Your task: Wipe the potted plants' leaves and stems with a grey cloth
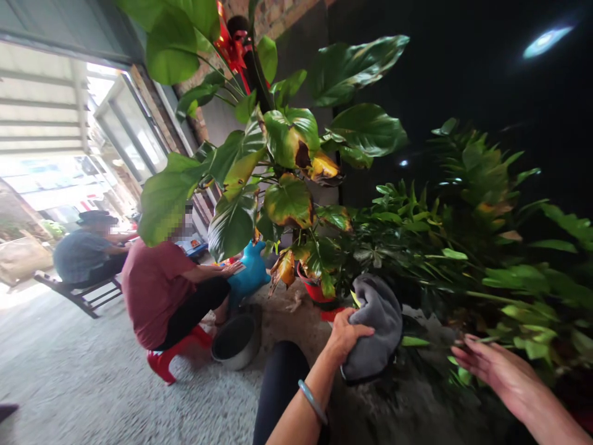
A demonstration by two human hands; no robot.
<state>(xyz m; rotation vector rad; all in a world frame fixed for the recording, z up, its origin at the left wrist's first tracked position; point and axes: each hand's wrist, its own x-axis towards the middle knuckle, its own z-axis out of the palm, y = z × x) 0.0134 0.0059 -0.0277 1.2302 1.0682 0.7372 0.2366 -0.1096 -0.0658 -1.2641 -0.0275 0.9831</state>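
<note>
My left hand [346,337], a bracelet on its wrist, is closed on a grey cloth [378,324] with a dark edge. The cloth bunches up in front of the low green foliage. At the right, the fingers of my right hand [498,371] are drawn together around a thin plant stem at the lower edge of a leafy plant [509,275]; leaves partly hide the fingertips. A single green leaf [414,341] reaches out between the cloth and my right hand.
A tall potted plant [290,198] with browned leaves stands ahead in a red pot [315,289]. To the left, a person [155,290] sits on a red stool [178,352] beside a grey bucket [235,340] and a blue toy animal [250,272]. Another person [88,247] sits farther back.
</note>
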